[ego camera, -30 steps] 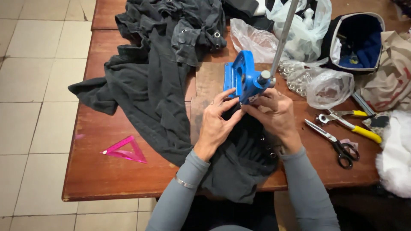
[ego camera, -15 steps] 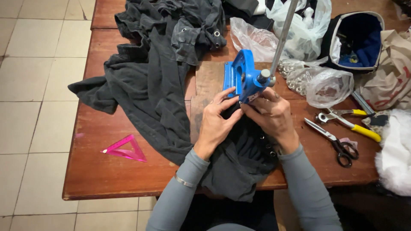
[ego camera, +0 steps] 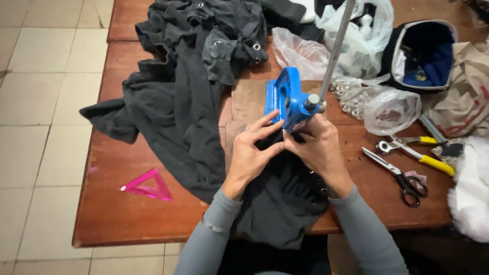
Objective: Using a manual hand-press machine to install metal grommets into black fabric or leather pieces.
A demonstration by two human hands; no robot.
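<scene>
Barely changed from earlier: left hand (ego camera: 253,153) and right hand (ego camera: 315,146) still pinch dark fabric (ego camera: 277,198) under blue press (ego camera: 288,102), frame center on table (ego camera: 127,219). Press lever (ego camera: 336,46) runs long toward upper right.

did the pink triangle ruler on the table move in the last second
No. The pink triangle ruler lies in the same spot on the wooden table, equally far from the table's front edge and the dark grey cloth as before.
</scene>
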